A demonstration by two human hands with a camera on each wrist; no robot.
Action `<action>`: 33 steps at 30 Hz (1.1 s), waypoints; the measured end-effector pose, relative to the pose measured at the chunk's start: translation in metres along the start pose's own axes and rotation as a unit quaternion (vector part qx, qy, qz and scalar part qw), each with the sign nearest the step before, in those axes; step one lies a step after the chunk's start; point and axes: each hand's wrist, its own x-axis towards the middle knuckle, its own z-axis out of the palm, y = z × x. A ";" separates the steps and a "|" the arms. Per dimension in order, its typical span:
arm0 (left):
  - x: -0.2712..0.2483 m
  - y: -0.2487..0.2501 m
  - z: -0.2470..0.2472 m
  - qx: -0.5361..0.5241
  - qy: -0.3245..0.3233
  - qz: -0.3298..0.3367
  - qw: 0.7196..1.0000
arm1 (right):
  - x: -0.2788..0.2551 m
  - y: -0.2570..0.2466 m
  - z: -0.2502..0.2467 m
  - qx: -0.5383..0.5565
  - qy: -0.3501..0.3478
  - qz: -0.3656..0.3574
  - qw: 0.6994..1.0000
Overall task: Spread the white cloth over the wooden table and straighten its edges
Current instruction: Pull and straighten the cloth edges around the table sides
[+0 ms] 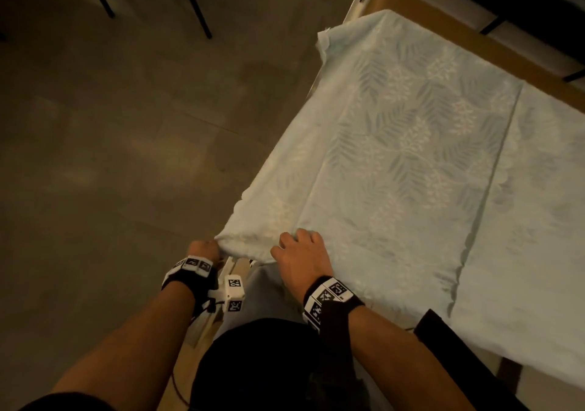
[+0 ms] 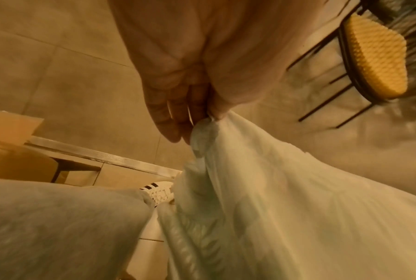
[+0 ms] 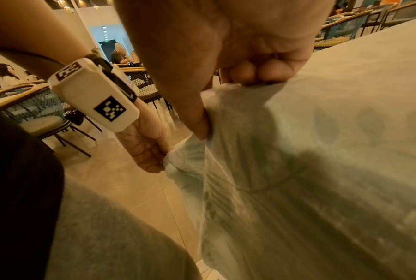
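The white cloth [image 1: 395,144], with a leaf pattern, lies over most of the wooden table [image 1: 421,8], whose bare top shows along the far edge. My left hand [image 1: 204,249] pinches the cloth's near left corner [image 2: 203,125] off the table's edge, and the corner is bunched. My right hand [image 1: 300,252] grips a fold of the near edge [image 3: 235,91] between thumb and curled fingers. In the right wrist view the left hand [image 3: 147,153] holds the corner just left of the cloth [image 3: 321,151] hanging down the table's side.
Tiled floor [image 1: 126,125] lies to the left, with black chair legs [image 1: 193,2] at the top. A yellow-seated chair [image 2: 374,62] stands nearby. My grey trousers [image 2: 58,227] and a white shoe [image 2: 158,191] are close to the table. Other tables and chairs [image 3: 34,106] fill the room behind.
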 end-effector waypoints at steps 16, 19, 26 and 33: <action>-0.032 0.054 -0.079 0.155 0.227 0.036 0.961 | -0.001 0.026 -0.018 0.198 -0.049 -0.046 0.978; -0.027 0.085 -0.056 0.156 0.171 0.085 0.969 | 0.003 0.052 -0.043 0.385 -0.050 -0.035 0.921; -0.006 0.263 0.032 0.154 0.036 0.240 0.958 | 0.081 0.188 -0.131 0.382 0.165 0.097 0.904; 0.013 0.445 0.102 0.086 -0.026 0.322 0.942 | 0.196 0.329 -0.227 0.240 0.241 0.234 0.911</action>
